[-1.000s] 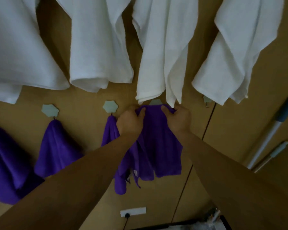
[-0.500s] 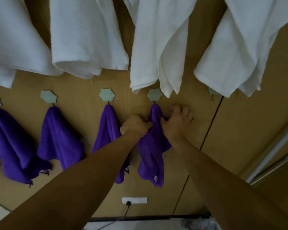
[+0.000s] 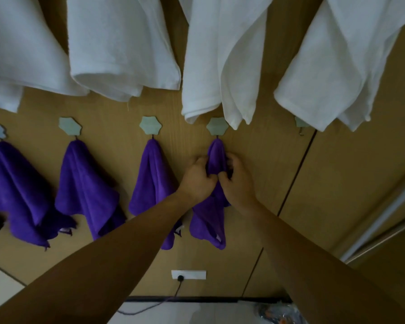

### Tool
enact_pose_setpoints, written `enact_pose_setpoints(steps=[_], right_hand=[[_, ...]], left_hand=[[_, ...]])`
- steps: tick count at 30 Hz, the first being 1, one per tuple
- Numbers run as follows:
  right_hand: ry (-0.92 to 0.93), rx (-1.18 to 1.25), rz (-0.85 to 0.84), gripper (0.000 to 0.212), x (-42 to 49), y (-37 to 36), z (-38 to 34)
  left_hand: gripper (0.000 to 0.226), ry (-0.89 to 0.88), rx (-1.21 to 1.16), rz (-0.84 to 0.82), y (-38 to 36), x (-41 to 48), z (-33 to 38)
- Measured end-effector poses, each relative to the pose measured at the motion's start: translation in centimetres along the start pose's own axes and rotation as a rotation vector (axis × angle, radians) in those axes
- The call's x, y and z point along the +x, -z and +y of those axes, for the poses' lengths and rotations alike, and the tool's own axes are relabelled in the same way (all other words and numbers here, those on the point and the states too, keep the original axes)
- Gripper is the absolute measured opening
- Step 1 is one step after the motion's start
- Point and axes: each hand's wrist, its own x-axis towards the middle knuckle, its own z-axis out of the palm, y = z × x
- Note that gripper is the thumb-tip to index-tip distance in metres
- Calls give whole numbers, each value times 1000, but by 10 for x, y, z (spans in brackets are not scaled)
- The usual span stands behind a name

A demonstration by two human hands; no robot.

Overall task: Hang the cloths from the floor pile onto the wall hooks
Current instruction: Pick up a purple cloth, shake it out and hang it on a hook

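A purple cloth [image 3: 208, 220] hangs from a pale green hexagonal wall hook [image 3: 217, 126] on the wooden wall. My left hand [image 3: 197, 181] grips the cloth's left side just below the hook. My right hand [image 3: 237, 181] pinches its right side at the same height, fingers curled into the fabric. Three more purple cloths [image 3: 153, 178] [image 3: 84, 188] [image 3: 14, 190] hang from hooks to the left. One more hook [image 3: 301, 123] at the right, half hidden by a white towel, carries nothing.
Several large white towels [image 3: 220, 66] hang in a row above the hooks. A wall socket [image 3: 188, 274] with a plugged cable sits low on the wall. Pale poles [image 3: 384, 218] lean at the right. The floor pile is mostly out of view.
The cloth went from spread wide between both hands to bunched and hanging from the hook. Both hands slid down it and closed together. The view tilted downward.
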Motion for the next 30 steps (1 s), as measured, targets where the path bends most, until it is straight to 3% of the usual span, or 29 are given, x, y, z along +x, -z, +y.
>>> enact_pose_setpoints(steps=[5,8,11,14,16,19,21,24,27,30], right_hand=[[-125,38,-93,44,0,-1,4],[-162,70,-96,26,-2,-1,3],[-125,152,-30,17,-16,-7,6],[-93,164,56,31,-28,-13,13],[-129,54,78,40,-30,-11,22],[-202,-152,6,34,-32,-8,41],[-220,-160,-46,30,-35,-10,46],[-282,-171,-111,31,-42,-15,54],[-379,-187,-113,34,-53,-14,61],[-454,-231,-99,37,-67,-11,64]], left_hand=[[69,-8,-111,-181,-8,-15,-12],[48,39,-174,-177,-8,-15,-16],[34,145,-454,-229,-2,-20,-16],[31,303,-639,-225,-8,-30,-17],[33,340,-509,-247,-14,-37,-23],[20,283,-141,-300,-24,-46,-42],[12,282,-48,-294,-26,-50,-48],[22,335,21,-266,-27,-55,-56],[28,391,74,-361,-33,-67,-69],[35,328,177,-582,-45,-82,-83]])
